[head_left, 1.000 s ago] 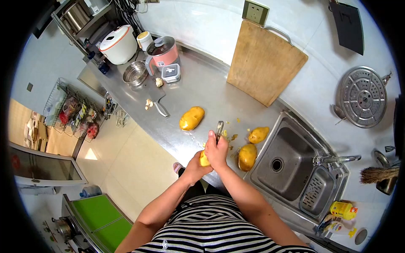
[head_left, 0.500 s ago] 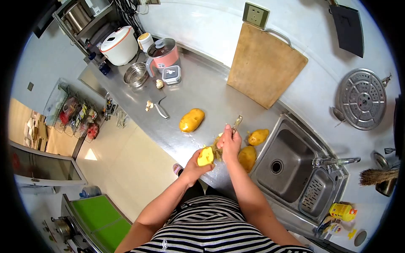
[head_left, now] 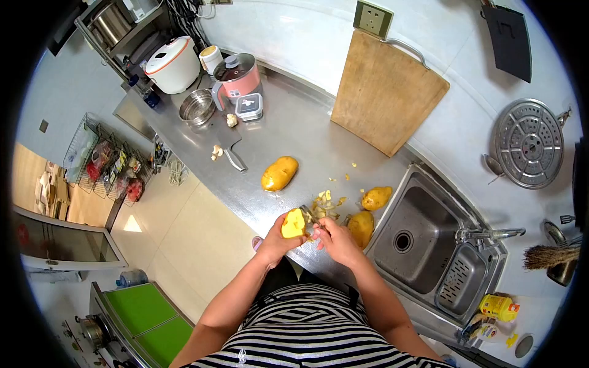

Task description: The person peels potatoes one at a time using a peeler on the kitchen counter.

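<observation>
A partly peeled yellow potato [head_left: 293, 224] is gripped in my left hand [head_left: 276, 243], above the counter's front edge. My right hand [head_left: 339, 241] is closed on a metal peeler [head_left: 310, 214], whose head is at the potato's right side; my fingers hide most of its handle. Peelings [head_left: 325, 202] lie in a scattered heap just beyond my right hand. Two unpeeled potatoes, one higher [head_left: 376, 197] and one lower [head_left: 361, 229], lie between the peelings and the sink. Another whole potato [head_left: 280, 173] rests farther back on the left.
To the right is a steel sink [head_left: 383, 245] with a faucet [head_left: 491, 234]. A wooden cutting board [head_left: 389, 92] leans on the wall. Farther left along the counter are a knife [head_left: 235, 161], garlic [head_left: 217, 151], a steel bowl [head_left: 197, 107], a pink pot [head_left: 238, 80] and a rice cooker [head_left: 173, 64].
My right hand has come down and toward me with the peeler, from over the peelings to the potato's side. The peelings are now more exposed. The held potato has shifted slightly up and left.
</observation>
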The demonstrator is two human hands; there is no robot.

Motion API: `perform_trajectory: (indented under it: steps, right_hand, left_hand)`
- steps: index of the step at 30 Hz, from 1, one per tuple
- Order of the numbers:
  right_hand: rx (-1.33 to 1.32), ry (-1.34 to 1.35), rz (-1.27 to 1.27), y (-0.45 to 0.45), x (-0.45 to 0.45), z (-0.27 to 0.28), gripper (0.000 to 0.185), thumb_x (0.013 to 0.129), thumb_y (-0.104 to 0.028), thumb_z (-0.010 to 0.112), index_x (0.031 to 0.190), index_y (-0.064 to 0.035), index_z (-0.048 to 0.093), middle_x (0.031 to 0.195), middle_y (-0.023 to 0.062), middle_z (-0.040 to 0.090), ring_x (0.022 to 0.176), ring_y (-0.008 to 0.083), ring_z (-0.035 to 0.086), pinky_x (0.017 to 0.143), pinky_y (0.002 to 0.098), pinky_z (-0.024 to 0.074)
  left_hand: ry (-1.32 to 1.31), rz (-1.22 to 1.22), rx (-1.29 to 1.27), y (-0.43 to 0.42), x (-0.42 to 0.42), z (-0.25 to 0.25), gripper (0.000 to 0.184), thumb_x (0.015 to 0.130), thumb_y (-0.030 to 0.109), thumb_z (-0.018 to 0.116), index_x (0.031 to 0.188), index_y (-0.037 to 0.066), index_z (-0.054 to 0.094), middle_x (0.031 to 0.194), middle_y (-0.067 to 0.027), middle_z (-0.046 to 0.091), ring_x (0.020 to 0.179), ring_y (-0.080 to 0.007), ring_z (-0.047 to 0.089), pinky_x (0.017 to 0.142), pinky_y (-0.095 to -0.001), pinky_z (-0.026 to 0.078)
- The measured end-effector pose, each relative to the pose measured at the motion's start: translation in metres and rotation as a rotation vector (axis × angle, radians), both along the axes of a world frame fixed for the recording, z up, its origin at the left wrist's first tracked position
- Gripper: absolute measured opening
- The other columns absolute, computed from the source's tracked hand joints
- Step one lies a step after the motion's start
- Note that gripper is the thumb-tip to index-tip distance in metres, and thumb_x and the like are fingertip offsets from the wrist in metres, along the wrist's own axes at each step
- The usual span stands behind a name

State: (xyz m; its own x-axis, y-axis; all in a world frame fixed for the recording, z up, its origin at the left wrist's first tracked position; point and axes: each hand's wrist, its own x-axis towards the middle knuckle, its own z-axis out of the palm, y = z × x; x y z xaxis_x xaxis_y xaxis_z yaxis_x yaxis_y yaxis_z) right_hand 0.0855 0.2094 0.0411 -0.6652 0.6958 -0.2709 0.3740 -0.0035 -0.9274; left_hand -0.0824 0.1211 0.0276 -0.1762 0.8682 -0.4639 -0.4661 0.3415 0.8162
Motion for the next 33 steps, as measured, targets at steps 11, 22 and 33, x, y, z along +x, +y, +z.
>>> perform_trajectory:
  steps: [11, 22, 33]
  right_hand:
    - [0.298, -0.039, 0.082, -0.011, 0.004, 0.004, 0.019, 0.092, -0.022, 0.055, 0.104, -0.0067, 0.055, 0.072, 0.0156, 0.064, 0.065, 0.0339, 0.063, 0.058, 0.0416, 0.0490]
    - [0.411, -0.258, -0.038, 0.014, -0.012, -0.025, 0.022, 0.094, -0.027, 0.048, 0.106, -0.0098, 0.055, 0.080, 0.0220, 0.064, 0.076, 0.0432, 0.061, 0.067, 0.0517, 0.0470]
    - [-0.574, 0.502, -0.031, 0.014, -0.008, -0.012, 0.018, 0.097, -0.022, 0.046, 0.094, -0.0051, 0.050, 0.065, 0.0067, 0.057, 0.056, 0.0174, 0.056, 0.054, 0.0292, 0.0451]
  left_hand:
    - [-0.135, 0.035, 0.017, 0.002, -0.006, 0.019, 0.072, 0.072, -0.009, 0.071, 0.135, 0.002, 0.036, 0.113, -0.0062, 0.054, 0.098, -0.0157, 0.058, 0.087, -0.0280, 0.049]
    - [0.161, -0.097, -0.019, -0.005, -0.013, 0.008, 0.067, 0.070, 0.000, 0.074, 0.130, -0.001, 0.044, 0.107, -0.0040, 0.058, 0.097, -0.0124, 0.056, 0.086, -0.0251, 0.045]
    - [0.398, -0.081, -0.166, -0.005, -0.021, -0.005, 0.075, 0.067, 0.015, 0.081, 0.128, -0.007, 0.043, 0.112, -0.0116, 0.058, 0.100, -0.0167, 0.056, 0.088, -0.0274, 0.045]
